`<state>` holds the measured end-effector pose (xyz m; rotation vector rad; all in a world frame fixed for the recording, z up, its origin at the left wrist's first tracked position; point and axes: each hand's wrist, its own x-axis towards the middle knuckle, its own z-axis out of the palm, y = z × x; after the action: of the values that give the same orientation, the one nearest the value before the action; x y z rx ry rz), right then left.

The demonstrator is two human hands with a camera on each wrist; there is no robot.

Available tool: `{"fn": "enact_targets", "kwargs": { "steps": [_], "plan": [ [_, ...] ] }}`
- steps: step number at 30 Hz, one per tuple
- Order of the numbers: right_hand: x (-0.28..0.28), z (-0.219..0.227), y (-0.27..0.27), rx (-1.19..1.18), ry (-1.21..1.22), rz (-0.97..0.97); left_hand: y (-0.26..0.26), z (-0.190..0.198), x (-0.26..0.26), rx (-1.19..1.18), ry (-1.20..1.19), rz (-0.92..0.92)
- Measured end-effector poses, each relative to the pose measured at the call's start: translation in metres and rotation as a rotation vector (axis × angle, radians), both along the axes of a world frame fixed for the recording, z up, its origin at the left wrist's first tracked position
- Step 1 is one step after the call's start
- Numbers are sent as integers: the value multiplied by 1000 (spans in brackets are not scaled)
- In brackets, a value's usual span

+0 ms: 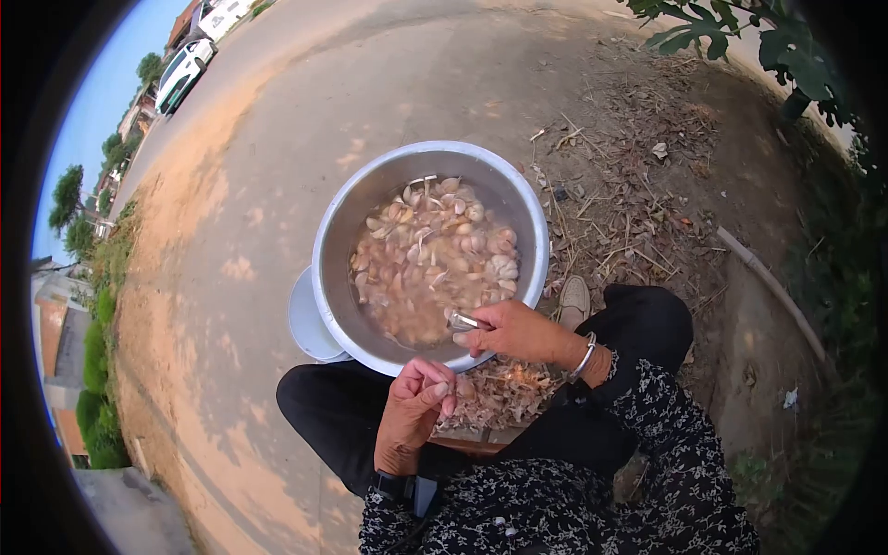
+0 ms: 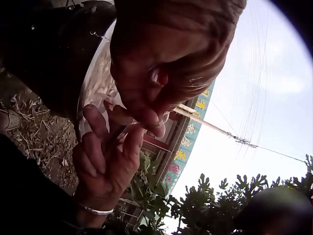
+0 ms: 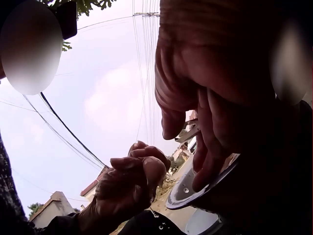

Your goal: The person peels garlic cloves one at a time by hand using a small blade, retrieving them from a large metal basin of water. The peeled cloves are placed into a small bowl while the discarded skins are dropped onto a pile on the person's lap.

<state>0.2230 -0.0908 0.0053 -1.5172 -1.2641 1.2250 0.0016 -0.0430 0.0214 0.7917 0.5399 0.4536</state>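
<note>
A large metal basin holds garlic cloves in cloudy water. Over its near rim, my right hand grips a small metal tool, whose blade shows between thumb and fingers in the right wrist view. Just left of it, my left hand has its fingers curled in a pinch, at what looks like a garlic clove; the fingers partly hide it. In the left wrist view, the left hand is above the right hand, their fingertips close together.
A pale bucket stands left of the basin, partly beneath its rim. Garlic skins lie between the person's legs. Dry leaves and a long stick lie on the ground at the right.
</note>
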Motion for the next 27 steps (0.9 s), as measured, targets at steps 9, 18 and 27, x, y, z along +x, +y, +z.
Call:
{"fn": "enact_targets", "kwargs": {
  "steps": [9, 18, 27],
  "plan": [
    [-10, -6, 1, -405, 1118, -55, 1, 8, 18, 225, 15, 290],
    [-5, 9, 2, -194, 728, -206, -35, -25, -11, 1495, 760, -567],
    [-18, 5, 0, -9, 361, 40, -4, 0, 30, 733, 386, 253]
  ]
}}
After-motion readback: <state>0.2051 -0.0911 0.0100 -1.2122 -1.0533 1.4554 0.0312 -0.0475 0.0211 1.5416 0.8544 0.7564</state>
